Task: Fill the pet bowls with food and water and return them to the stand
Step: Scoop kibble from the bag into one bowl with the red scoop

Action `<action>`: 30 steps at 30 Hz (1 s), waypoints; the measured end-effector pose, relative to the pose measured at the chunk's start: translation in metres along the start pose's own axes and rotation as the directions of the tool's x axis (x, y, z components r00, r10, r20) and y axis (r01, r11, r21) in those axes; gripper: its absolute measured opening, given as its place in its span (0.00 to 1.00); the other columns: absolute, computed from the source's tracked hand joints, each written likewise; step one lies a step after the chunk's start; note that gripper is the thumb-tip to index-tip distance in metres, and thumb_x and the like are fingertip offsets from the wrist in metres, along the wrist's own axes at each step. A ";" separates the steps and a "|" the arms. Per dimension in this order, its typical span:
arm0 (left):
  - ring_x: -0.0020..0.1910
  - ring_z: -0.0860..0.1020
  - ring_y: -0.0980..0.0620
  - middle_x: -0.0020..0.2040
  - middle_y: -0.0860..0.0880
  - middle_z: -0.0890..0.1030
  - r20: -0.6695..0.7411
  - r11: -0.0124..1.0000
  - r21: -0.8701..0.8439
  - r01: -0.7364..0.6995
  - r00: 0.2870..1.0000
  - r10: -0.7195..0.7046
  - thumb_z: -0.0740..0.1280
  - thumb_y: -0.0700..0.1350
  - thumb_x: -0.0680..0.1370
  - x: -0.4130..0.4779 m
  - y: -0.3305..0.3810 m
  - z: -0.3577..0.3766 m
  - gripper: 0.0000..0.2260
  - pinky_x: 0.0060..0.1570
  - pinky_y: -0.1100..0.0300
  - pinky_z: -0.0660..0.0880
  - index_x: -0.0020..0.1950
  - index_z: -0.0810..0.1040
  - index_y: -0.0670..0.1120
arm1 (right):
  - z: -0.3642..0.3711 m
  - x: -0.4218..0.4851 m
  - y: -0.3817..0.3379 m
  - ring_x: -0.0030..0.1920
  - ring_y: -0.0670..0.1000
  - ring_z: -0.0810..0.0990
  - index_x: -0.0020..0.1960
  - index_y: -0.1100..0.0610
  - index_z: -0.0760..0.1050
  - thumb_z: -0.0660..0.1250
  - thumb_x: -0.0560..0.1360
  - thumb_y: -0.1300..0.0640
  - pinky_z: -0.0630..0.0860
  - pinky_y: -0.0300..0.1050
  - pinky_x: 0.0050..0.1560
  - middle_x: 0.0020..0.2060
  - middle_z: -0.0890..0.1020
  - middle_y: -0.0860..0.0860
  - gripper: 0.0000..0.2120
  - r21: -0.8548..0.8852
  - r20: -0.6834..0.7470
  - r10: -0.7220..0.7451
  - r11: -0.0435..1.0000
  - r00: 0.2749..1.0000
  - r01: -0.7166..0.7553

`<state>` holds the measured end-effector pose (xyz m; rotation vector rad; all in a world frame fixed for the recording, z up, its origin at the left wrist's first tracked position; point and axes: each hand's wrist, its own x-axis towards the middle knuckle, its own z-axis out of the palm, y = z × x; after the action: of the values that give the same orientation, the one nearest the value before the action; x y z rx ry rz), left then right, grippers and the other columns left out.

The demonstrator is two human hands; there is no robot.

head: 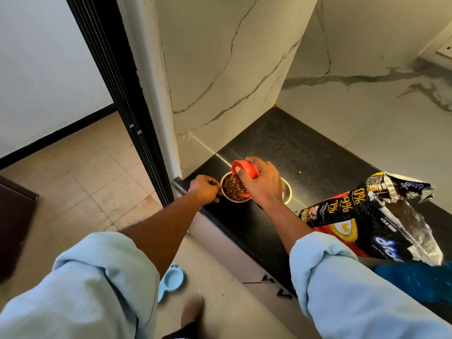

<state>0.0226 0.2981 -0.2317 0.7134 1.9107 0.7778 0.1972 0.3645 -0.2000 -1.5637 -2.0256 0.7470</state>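
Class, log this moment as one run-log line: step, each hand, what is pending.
step: pouring kibble | left hand: holds steel bowl rim | right hand: tips red scoop over it | pending: second bowl, return to blue stand

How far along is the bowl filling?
Done: the food bag lies open on the counter. In hand: the right hand tips the red cup, kibble pouring into the steel bowl; the left hand holds its rim. Left: the second bowl, partly hidden, contents unclear; the blue stand on the floor shows no bowl.
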 end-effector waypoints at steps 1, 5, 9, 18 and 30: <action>0.41 0.87 0.53 0.50 0.47 0.86 0.001 1.000 -0.006 0.001 1.000 -0.001 0.71 0.44 0.82 0.000 0.000 0.000 0.03 0.37 0.65 0.78 0.53 0.83 0.47 | -0.001 0.000 -0.002 0.61 0.50 0.77 0.71 0.42 0.76 0.70 0.75 0.32 0.75 0.48 0.55 0.59 0.79 0.48 0.28 -0.014 -0.002 -0.005 1.000 1.000 0.005; 0.41 0.87 0.52 0.49 0.47 0.87 0.013 1.000 -0.023 -0.006 1.000 0.006 0.71 0.44 0.82 -0.001 -0.003 0.000 0.03 0.43 0.62 0.80 0.53 0.84 0.46 | -0.006 -0.001 -0.004 0.59 0.50 0.77 0.71 0.41 0.75 0.70 0.76 0.33 0.72 0.46 0.50 0.57 0.78 0.49 0.27 -0.108 0.030 -0.041 0.993 0.999 0.044; 0.42 0.87 0.52 0.48 0.47 0.87 0.020 1.000 -0.031 0.000 1.000 0.000 0.70 0.44 0.83 -0.002 -0.006 0.002 0.04 0.48 0.59 0.82 0.53 0.84 0.46 | -0.009 -0.004 -0.002 0.56 0.50 0.78 0.72 0.41 0.75 0.72 0.76 0.36 0.71 0.45 0.47 0.56 0.78 0.49 0.26 -0.200 0.052 -0.089 0.975 0.995 0.097; 0.41 0.87 0.52 0.48 0.47 0.87 0.028 0.998 -0.055 0.009 1.000 -0.007 0.70 0.44 0.82 -0.004 -0.007 0.004 0.03 0.52 0.56 0.82 0.53 0.83 0.47 | -0.015 -0.003 0.003 0.58 0.53 0.79 0.73 0.42 0.74 0.76 0.74 0.39 0.74 0.48 0.52 0.58 0.78 0.50 0.30 -0.200 0.030 -0.171 0.964 0.985 0.174; 0.39 0.86 0.53 0.46 0.47 0.87 0.034 0.997 -0.063 0.049 0.998 -0.047 0.69 0.45 0.83 -0.007 -0.008 0.010 0.04 0.41 0.61 0.80 0.55 0.82 0.45 | 0.002 -0.011 0.006 0.62 0.50 0.78 0.71 0.41 0.75 0.77 0.70 0.36 0.81 0.55 0.58 0.60 0.79 0.46 0.32 0.092 0.008 -0.091 0.992 0.996 0.090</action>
<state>0.0327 0.2903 -0.2377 0.6357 1.8588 0.7888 0.2030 0.3549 -0.2058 -1.4095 -2.0269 0.8044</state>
